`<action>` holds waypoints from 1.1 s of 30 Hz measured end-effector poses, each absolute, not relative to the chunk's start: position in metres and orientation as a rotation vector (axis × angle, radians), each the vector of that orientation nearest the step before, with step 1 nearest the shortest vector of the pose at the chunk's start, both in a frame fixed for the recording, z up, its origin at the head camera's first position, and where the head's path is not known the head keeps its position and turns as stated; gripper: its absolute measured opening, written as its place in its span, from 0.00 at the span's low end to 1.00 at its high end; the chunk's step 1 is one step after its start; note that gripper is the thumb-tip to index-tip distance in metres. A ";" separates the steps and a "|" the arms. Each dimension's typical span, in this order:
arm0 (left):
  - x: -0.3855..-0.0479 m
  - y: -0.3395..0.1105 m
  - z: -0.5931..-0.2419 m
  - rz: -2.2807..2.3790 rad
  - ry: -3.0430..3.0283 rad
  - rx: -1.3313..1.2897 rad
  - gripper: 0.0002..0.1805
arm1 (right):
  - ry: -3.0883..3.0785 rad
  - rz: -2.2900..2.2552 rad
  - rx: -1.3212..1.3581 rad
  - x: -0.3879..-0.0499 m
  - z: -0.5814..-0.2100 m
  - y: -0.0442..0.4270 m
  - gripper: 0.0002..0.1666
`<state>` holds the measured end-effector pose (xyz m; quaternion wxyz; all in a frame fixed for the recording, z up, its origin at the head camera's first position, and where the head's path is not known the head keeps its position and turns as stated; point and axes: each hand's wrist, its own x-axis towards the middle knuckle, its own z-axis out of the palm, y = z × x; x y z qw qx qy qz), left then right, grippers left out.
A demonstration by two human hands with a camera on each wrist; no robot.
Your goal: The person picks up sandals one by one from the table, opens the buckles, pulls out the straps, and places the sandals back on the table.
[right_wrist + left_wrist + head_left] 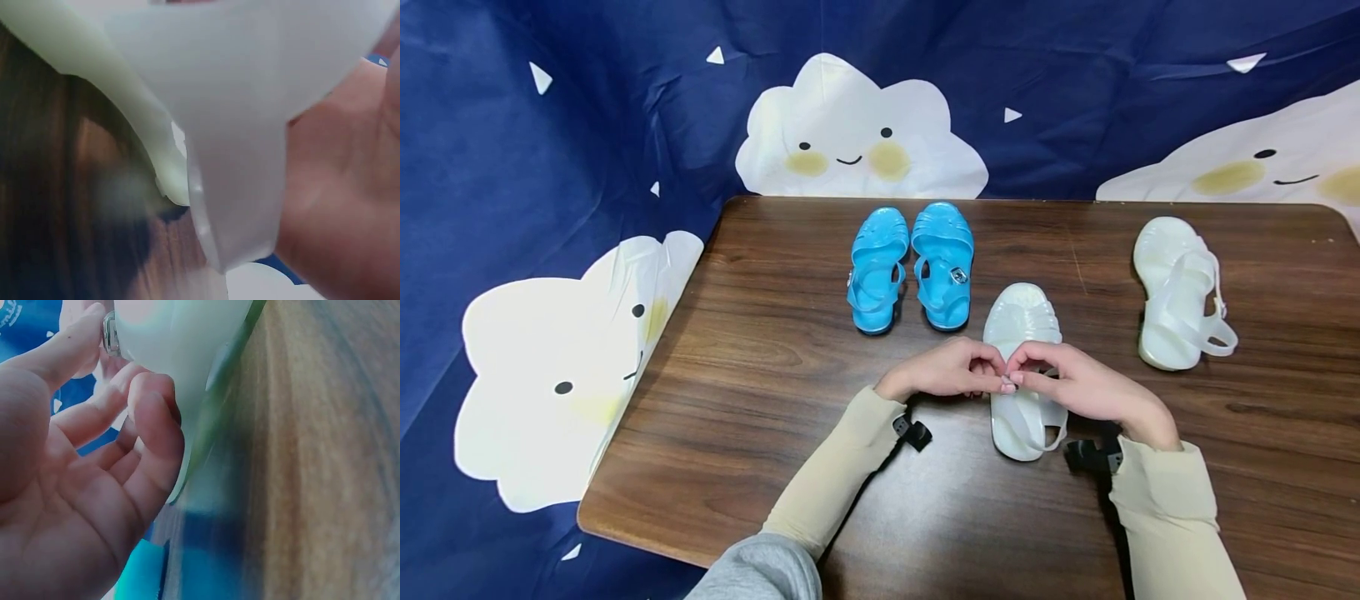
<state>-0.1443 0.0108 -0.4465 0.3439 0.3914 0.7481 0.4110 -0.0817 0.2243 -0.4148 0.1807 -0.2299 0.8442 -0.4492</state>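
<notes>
A translucent white jelly sandal (1021,315) lies on the table between the two hands, toe pointing away. From its left side my left hand (946,368) pinches at the small metal buckle (110,334) of the ankle strap, thumb against it. Fingertips of my right hand (1086,383) meet the left ones there, pinching the strap. In the right wrist view a wide pale strap (234,137) hangs in front of the right palm (340,194) and hides its fingers. The strap's end at the buckle is mostly covered by fingertips.
A second white sandal (1172,292) lies to the right, its strap loose on its right side. Two blue sandals, a left one (874,310) and a right one (947,312), stand side by side farther back. Behind the wooden table (760,350) hangs a blue cloth (625,108).
</notes>
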 end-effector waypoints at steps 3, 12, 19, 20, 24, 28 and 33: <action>-0.144 0.012 -0.446 1.113 1.954 0.977 0.07 | 2.394 -1.262 -0.666 -0.081 -0.412 0.225 0.05; -0.142 0.014 -0.444 1.181 1.890 0.893 0.08 | 2.414 -1.237 -0.633 -0.081 -0.407 0.225 0.08; -0.142 0.013 -0.441 1.196 1.882 0.905 0.09 | 2.509 -1.176 -0.586 -0.081 -0.408 0.224 0.08; -0.142 0.012 -0.441 1.206 1.878 0.906 0.09 | 2.531 -1.162 -0.583 -0.081 -0.409 0.223 0.09; -0.142 0.011 -0.439 1.255 1.856 0.908 0.08 | 2.590 -1.127 -0.564 -0.080 -0.411 0.223 0.11; -0.142 0.011 -0.440 1.274 1.836 0.905 0.08 | 2.610 -1.110 -0.556 -0.080 -0.412 0.222 0.11; -0.142 0.010 -0.441 1.282 1.787 0.907 0.08 | 2.592 -1.104 -0.556 -0.081 -0.413 0.220 0.10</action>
